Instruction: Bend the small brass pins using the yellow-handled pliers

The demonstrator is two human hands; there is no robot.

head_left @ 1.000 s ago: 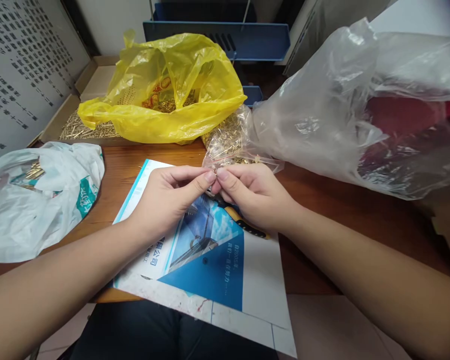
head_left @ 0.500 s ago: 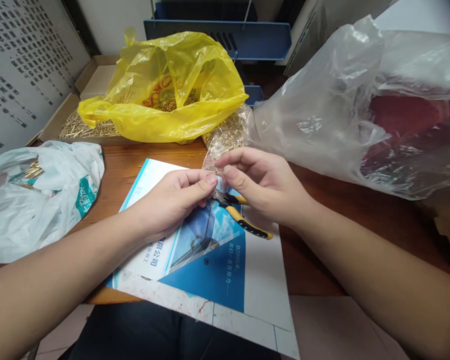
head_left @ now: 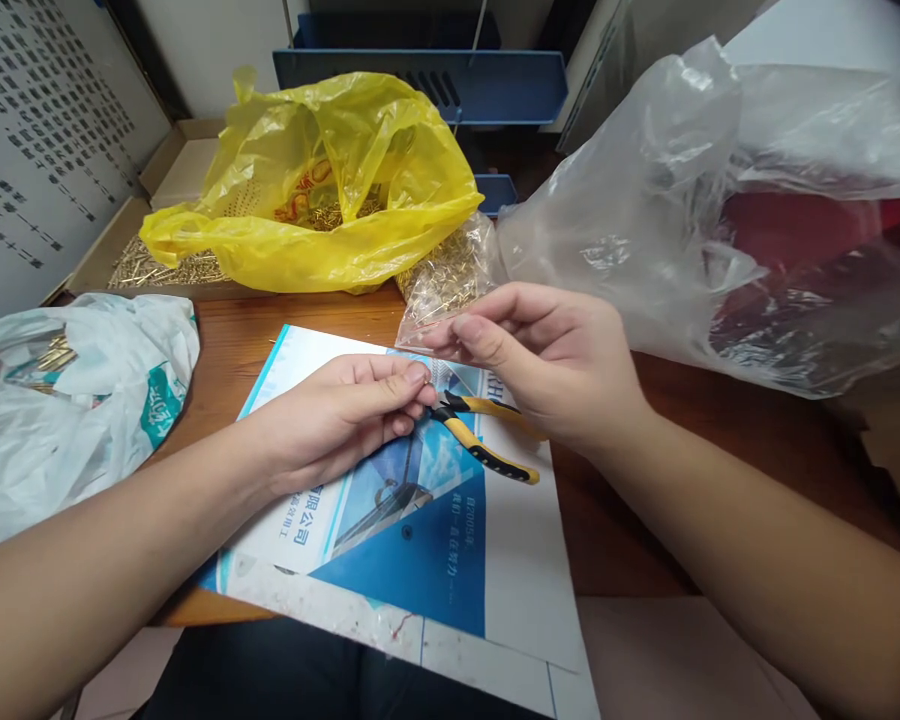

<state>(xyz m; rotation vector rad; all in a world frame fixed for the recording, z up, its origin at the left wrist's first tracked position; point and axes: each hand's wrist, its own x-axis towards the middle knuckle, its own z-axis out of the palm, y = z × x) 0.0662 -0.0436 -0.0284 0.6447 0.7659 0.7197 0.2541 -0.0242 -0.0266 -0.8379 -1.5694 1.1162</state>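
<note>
My left hand point(head_left: 352, 405) is closed in a pinch, thumb against the curled fingers. Whatever sits between its fingertips is too small to make out. My right hand point(head_left: 551, 350) is held to the right with thumb and fingers loosely apart, and nothing shows in it. Its fingertips are in front of the lower edge of a clear bag point(head_left: 454, 275) of small gold-coloured metal pieces. Yellow-and-black pliers point(head_left: 487, 452) lie on a printed blue-and-white sheet point(head_left: 525, 560), their jaws close to the left fingertips.
Behind the hands stands an open yellow plastic bag point(head_left: 322, 250) with gold pieces inside. A cardboard box point(head_left: 105, 245) with more pieces is at its left. A white plastic bag point(head_left: 127, 350) lies at the left, a large clear bag point(head_left: 607, 240) at the right.
My right hand has drawn away from the left fingertips, a little to the right. My left hand stays pinched. The view has shifted slightly.
</note>
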